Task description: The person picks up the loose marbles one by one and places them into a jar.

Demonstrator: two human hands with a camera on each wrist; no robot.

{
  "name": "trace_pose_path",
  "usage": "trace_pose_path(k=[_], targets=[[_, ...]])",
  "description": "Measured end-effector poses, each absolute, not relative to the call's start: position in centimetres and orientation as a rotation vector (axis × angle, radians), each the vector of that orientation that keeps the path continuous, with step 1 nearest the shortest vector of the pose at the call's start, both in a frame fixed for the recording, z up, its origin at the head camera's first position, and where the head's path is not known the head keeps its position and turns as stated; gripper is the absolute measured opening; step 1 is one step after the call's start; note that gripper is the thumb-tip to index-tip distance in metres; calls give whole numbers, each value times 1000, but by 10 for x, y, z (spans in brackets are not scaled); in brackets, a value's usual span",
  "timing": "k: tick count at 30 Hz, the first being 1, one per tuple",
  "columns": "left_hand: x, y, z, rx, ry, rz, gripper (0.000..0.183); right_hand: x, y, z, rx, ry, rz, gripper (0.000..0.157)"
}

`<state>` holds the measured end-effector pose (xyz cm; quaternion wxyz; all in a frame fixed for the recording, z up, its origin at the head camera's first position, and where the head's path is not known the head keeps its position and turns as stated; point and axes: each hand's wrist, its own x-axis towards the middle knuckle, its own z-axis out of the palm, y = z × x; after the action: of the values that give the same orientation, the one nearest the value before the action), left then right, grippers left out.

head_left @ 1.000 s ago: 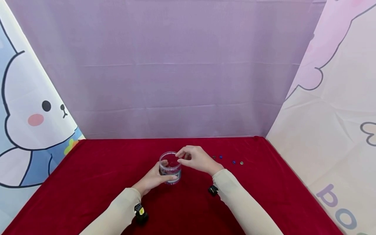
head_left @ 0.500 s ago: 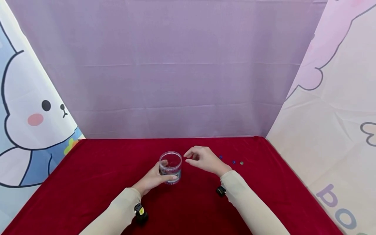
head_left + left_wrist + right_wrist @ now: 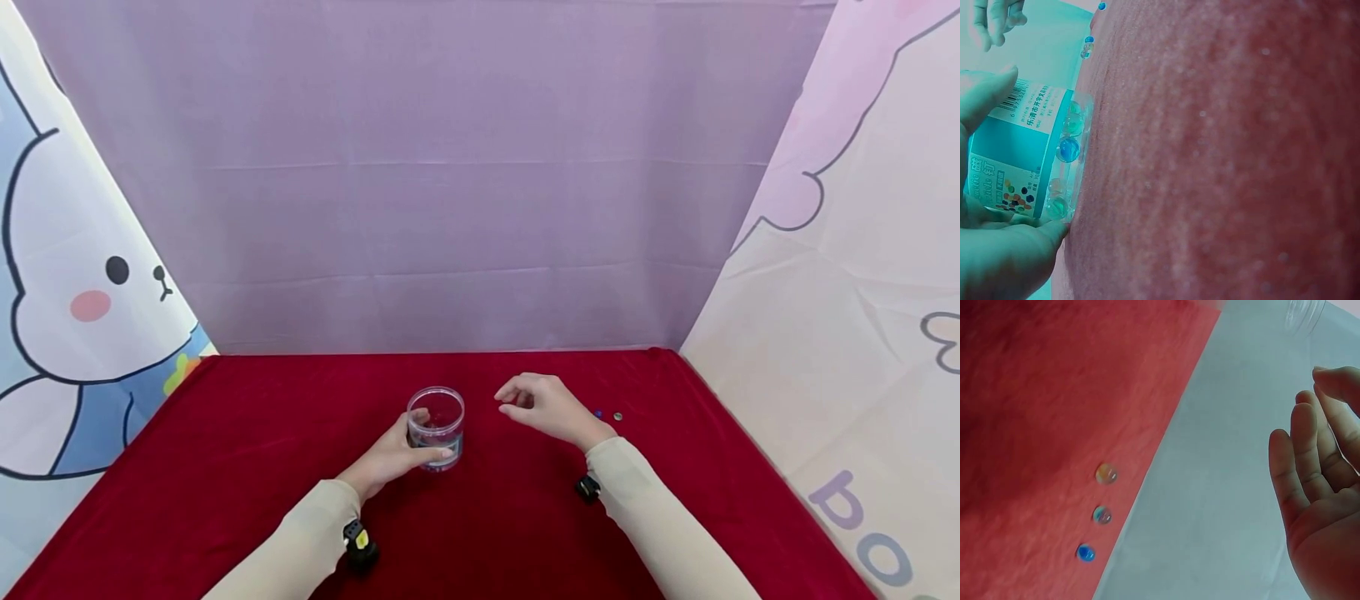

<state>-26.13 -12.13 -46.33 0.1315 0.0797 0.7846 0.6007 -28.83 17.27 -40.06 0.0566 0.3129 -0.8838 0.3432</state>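
Observation:
My left hand [image 3: 392,455] grips a clear plastic jar [image 3: 448,437] from its left side, thumb across the front label. In the left wrist view the label [image 3: 1004,144] is turquoise and white, and marbles [image 3: 1068,149] lie at the jar's bottom, among them blue and green ones. The jar has no lid on. Right of the jar, my right hand [image 3: 551,408] hangs above the cloth with loosely bent fingers and nothing in them. Past it lie a blue marble [image 3: 597,414] and a clear marble [image 3: 618,416]; my right hand hides others in the head view.
Red cloth [image 3: 480,533] covers the table, with a lilac curtain [image 3: 450,208] behind and printed cartoon sheets [image 3: 82,250] at both sides. In the right wrist view, an amber-tinted marble [image 3: 1106,473], a multicoloured marble [image 3: 1102,515] and a blue marble [image 3: 1085,552] lie in a row near the cloth's edge.
My right hand has moved from the jar's rim to the right, toward the loose marbles, and now covers some of them. The left hand and jar have stayed in place.

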Motion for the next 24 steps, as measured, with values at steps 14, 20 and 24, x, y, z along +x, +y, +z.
trace_pose_path(k=[14, 20, 24], targets=[[-263, -122, -465, 232, 2280, 1753, 97, -295, 202, -412, 863, -2689, 1046, 15], [-262, -122, -465, 237, 2282, 1753, 97, -298, 208, -419, 820, -2724, 1056, 15], [-262, -122, -465, 242, 2280, 1753, 97, -300, 211, -423, 783, -2750, 1079, 15]])
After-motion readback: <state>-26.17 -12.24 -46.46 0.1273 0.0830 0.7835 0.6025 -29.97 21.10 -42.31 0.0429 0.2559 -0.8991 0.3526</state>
